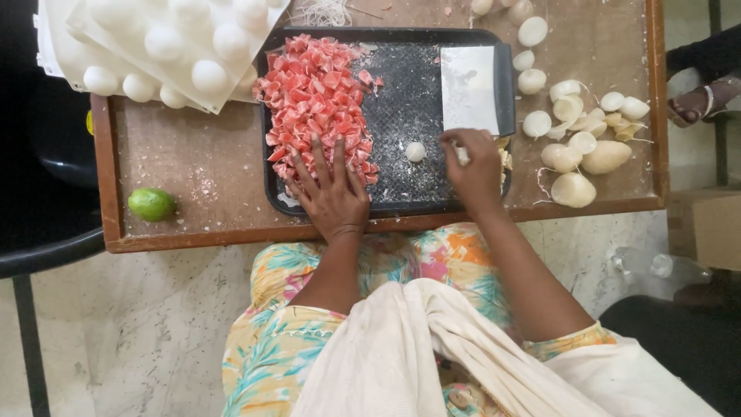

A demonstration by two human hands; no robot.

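Pink chunks (318, 104) already heap the tray's (401, 205) left half, left hand (333, 193) flat on them, fingers spread. Right hand (476, 168) pinches something pale (unclear what). One white ball (415, 151) lies between; shells (575, 143) wait right.

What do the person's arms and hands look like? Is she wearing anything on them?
Both arms are bare from elbow to fingers. The left hand has a thin dark band around its wrist. The right hand shows no ring or bracelet. Short flowery sleeves in yellow, orange and teal end near the elbows.
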